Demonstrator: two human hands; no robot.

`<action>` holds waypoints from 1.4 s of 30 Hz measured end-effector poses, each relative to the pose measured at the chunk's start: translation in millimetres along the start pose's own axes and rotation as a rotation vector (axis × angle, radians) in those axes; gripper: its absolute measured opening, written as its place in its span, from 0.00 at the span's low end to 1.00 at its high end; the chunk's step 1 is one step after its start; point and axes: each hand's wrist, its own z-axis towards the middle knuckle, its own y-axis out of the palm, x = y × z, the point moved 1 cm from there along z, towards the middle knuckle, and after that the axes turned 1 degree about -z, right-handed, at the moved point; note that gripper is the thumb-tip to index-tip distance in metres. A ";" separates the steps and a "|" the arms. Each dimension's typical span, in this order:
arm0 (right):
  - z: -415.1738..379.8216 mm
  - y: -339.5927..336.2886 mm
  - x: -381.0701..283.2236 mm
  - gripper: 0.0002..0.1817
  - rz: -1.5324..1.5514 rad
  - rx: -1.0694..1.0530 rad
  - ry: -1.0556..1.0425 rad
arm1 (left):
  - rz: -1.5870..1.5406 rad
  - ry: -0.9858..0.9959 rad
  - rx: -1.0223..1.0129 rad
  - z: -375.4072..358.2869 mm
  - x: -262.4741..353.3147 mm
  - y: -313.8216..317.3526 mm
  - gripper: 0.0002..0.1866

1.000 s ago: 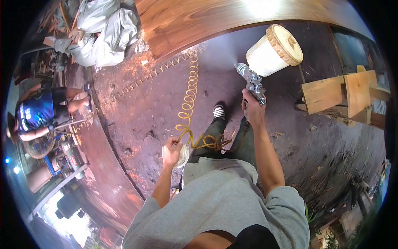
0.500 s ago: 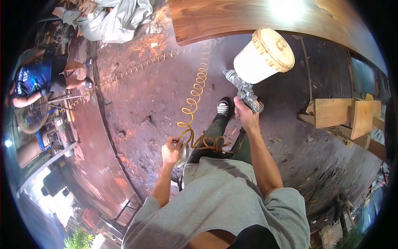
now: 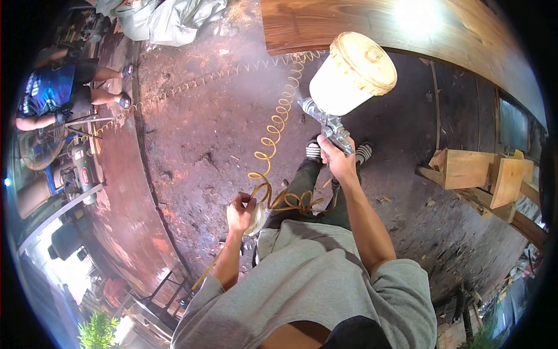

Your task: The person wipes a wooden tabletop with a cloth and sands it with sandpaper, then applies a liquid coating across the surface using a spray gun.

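My right grip [image 3: 336,152] wraps the gun [image 3: 330,125], near the board [image 3: 343,22]; my left grip [image 3: 239,214] pinches the hose [image 3: 266,156]. I judge spraying in hand; the next move calls for steady aim.

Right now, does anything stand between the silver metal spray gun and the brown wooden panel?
Yes, in view: the gun carries a white lidded cup overlapping the panel; the yellow coiled hose passes left of the nozzle.

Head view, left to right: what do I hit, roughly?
Person's blue-and-black shirt → grey metal cylinder with red label → crumpled silver-grey sheeting → bare left hand → silver metal spray gun → pale rectangular wooden boards.
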 end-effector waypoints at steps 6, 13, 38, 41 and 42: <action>-9.9 -11.9 -4.7 0.10 0.021 -0.128 0.010 | 0.047 -0.043 -0.052 4.7 7.2 1.0 0.12; -89.1 -114.9 -17.6 0.15 -0.214 0.140 -0.150 | 0.242 0.206 -0.145 -1.1 68.8 40.7 0.11; -636.9 -683.2 17.8 0.15 0.265 1.451 -0.498 | 0.467 0.699 -1.141 -462.0 417.4 513.9 0.12; -658.0 -735.0 13.8 0.23 0.239 1.554 -0.459 | 0.404 0.709 -1.248 -497.4 434.9 570.8 0.11; -665.9 -755.5 15.6 0.23 0.250 1.571 -0.459 | 0.397 0.718 -1.281 -509.6 442.0 593.4 0.12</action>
